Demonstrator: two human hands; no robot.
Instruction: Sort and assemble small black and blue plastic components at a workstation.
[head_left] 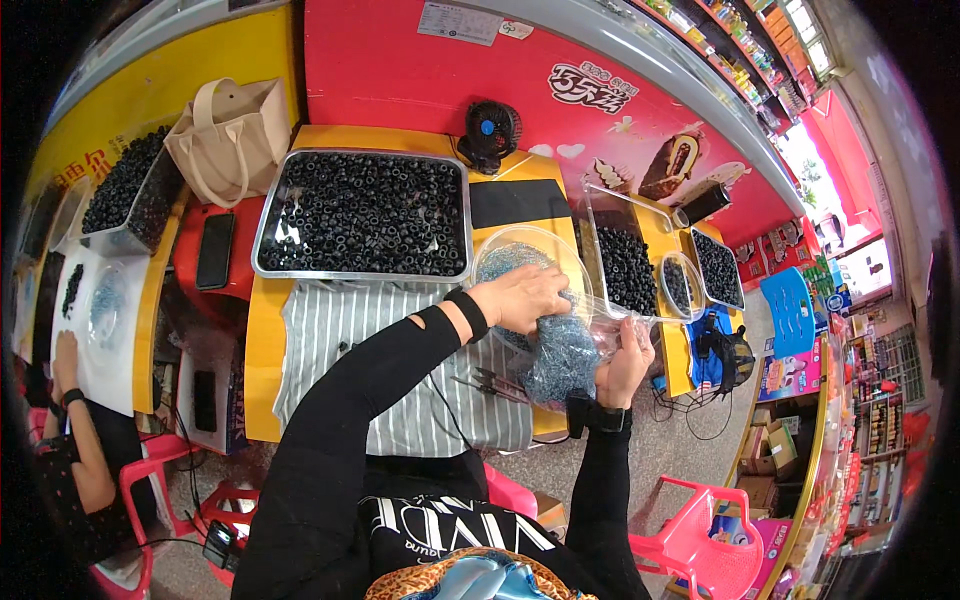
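Note:
Both my hands are on a clear plastic bag [562, 362] filled with small blue-grey pieces, too fine to make out singly. My left hand [522, 298] has its fingers curled over the bag's upper part. Gripping the bag's right side, thumb up, is my right hand [624, 364]. Just behind the bag stands a round clear bowl [570, 243], partly hidden by my left hand, with similar blue-grey pieces in it. Beneath my arms lies a striped cloth [335, 320], and thin metal hand tools [492, 384] rest on it beside the bag.
A large clear tray [262, 240] of black rings stands behind the cloth. Smaller containers [720, 268] of black parts are at right. A small fan [490, 135] stands at the back. At left, another person's hand [66, 362] works at a white surface. A pink chair [700, 545] is lower right.

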